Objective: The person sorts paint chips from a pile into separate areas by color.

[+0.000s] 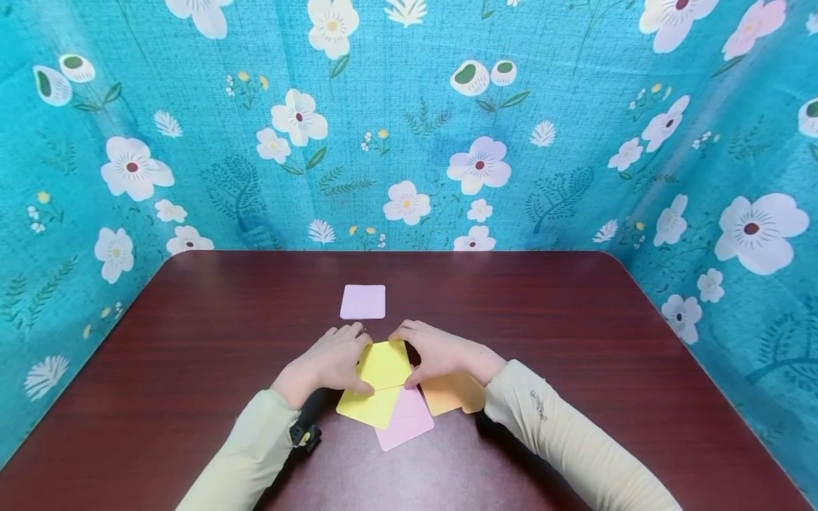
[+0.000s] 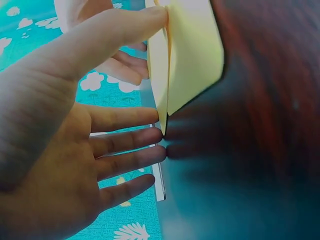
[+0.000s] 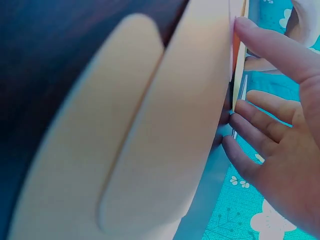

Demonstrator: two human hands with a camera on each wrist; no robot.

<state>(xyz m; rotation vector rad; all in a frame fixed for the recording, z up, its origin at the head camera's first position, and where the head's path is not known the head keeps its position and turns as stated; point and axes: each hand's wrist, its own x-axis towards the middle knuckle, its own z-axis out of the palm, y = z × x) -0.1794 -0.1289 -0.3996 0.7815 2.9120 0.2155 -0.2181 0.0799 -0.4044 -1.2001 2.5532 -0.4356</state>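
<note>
A yellow paper square (image 1: 385, 364) with rounded corners lies between both hands. My left hand (image 1: 332, 360) holds its left side, thumb at the near edge and fingers toward the far edge. Across from it, my right hand (image 1: 441, 353) holds the right side with thumb and fingers spread. In the left wrist view the left thumb (image 2: 155, 19) presses the edge of the yellow paper, and the fingertips line up along it. Beneath and nearer to me lie a second yellow square (image 1: 371, 407) and a pink square (image 1: 407, 422), overlapping.
Orange paper squares (image 1: 450, 392) lie partly under the right forearm, overlapping each other. A lilac square (image 1: 363, 301) rests farther back on the dark wooden table (image 1: 543, 305). A blue flowered curtain (image 1: 383, 128) hangs behind and at both sides.
</note>
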